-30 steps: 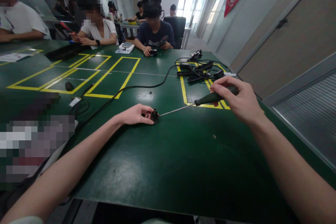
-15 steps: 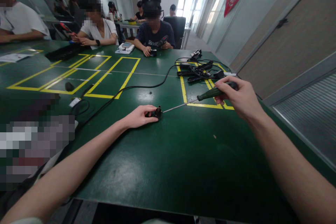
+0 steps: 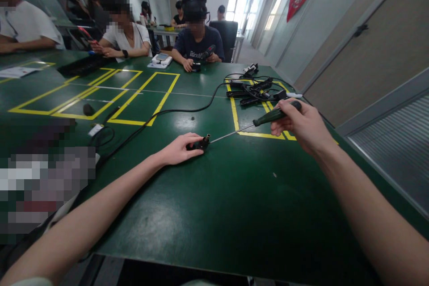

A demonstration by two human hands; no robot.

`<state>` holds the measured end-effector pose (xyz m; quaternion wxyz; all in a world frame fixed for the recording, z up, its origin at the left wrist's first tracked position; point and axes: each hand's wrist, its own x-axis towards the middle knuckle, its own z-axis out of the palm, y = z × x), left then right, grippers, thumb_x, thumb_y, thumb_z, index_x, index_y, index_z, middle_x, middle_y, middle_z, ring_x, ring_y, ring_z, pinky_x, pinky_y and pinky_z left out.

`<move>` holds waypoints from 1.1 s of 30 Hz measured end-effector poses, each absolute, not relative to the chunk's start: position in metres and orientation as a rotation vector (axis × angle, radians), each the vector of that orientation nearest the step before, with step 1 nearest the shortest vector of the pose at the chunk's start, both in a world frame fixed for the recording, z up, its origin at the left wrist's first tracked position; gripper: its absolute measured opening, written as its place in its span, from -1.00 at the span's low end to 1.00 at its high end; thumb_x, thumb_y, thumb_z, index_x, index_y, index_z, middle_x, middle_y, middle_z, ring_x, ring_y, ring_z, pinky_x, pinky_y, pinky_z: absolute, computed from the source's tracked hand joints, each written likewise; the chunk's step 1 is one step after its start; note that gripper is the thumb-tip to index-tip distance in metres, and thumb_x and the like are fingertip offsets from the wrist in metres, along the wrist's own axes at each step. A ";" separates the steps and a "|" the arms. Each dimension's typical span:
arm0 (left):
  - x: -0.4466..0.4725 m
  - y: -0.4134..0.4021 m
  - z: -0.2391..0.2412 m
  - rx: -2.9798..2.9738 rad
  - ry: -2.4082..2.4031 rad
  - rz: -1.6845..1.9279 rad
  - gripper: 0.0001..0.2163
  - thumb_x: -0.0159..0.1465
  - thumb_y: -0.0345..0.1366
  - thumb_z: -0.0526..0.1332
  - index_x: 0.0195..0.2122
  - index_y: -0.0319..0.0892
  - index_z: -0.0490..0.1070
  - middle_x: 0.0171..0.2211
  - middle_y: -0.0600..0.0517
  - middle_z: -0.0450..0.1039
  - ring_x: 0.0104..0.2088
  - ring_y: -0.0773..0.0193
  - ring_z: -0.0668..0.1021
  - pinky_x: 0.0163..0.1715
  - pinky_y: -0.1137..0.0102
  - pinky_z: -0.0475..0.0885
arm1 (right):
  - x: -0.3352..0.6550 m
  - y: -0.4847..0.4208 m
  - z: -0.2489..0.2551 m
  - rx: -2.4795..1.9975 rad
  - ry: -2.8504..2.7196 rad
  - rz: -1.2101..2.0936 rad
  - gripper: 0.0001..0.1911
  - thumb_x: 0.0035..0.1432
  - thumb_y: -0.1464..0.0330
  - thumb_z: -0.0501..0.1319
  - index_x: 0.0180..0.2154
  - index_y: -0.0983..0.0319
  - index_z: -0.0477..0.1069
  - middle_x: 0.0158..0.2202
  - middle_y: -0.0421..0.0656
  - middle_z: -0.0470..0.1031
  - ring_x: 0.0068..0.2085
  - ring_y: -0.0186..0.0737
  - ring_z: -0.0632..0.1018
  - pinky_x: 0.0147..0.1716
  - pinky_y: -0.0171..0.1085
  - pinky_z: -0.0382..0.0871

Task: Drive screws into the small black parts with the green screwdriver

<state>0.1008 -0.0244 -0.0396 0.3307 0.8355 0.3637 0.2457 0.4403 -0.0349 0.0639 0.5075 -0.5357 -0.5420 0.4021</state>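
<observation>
My left hand [image 3: 181, 149] rests on the green table [image 3: 214, 205], its thumb and fingers closed round a small black part [image 3: 203, 144]. A short metal tube or post sticks up from that part, tilted a little to the right. In my right hand [image 3: 300, 123] is a screwdriver [image 3: 276, 114] with a dark green handle, held between thumb and fingers. Its long thin shaft slopes down to the left, and the tip meets the right side of the black part. What exactly the tip touches is too small to tell.
Black parts and cables [image 3: 256, 91] lie in a heap at the table's far right, over yellow tape [image 3: 261, 135]. A black cable [image 3: 181, 111] crosses the table. One person [image 3: 197, 44] sits opposite; others sit at the left. A small white device [image 3: 161, 59] stands near the far edge.
The black part's post has shifted slightly right and now leans that way. My right hand has turned round the screwdriver handle, with its fingers placed differently and more of the handle showing.
</observation>
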 end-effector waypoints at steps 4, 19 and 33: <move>0.101 -0.023 -0.041 2.184 0.938 0.641 -0.63 0.38 -0.10 0.31 0.13 -0.16 0.59 0.07 -0.14 0.57 -0.06 0.11 0.58 -0.05 0.28 0.49 | 0.441 -0.036 0.066 -1.286 -1.307 1.008 -0.55 -0.07 0.08 0.53 -0.29 0.15 0.40 -0.58 -0.20 0.52 -0.59 -0.23 0.55 -0.53 -0.25 0.50; 0.101 -0.024 -0.040 2.133 0.930 0.626 -0.60 0.37 -0.07 0.33 0.13 -0.16 0.61 0.04 -0.12 0.57 -0.13 0.15 0.54 -0.11 0.30 0.46 | 0.442 -0.036 0.066 -1.259 -1.309 1.041 -0.58 -0.09 0.14 0.55 -0.34 0.16 0.41 -0.58 -0.22 0.45 -0.57 -0.28 0.49 -0.55 -0.28 0.39; 0.100 -0.023 -0.040 2.115 0.919 0.639 -0.60 0.35 -0.03 0.35 0.08 -0.19 0.63 0.00 -0.10 0.58 -0.19 0.19 0.52 -0.17 0.34 0.42 | 0.444 -0.035 0.063 -1.211 -1.326 1.077 -0.66 0.03 0.11 0.44 -0.33 0.19 0.44 -0.61 -0.23 0.43 -0.62 -0.28 0.46 -0.60 -0.29 0.39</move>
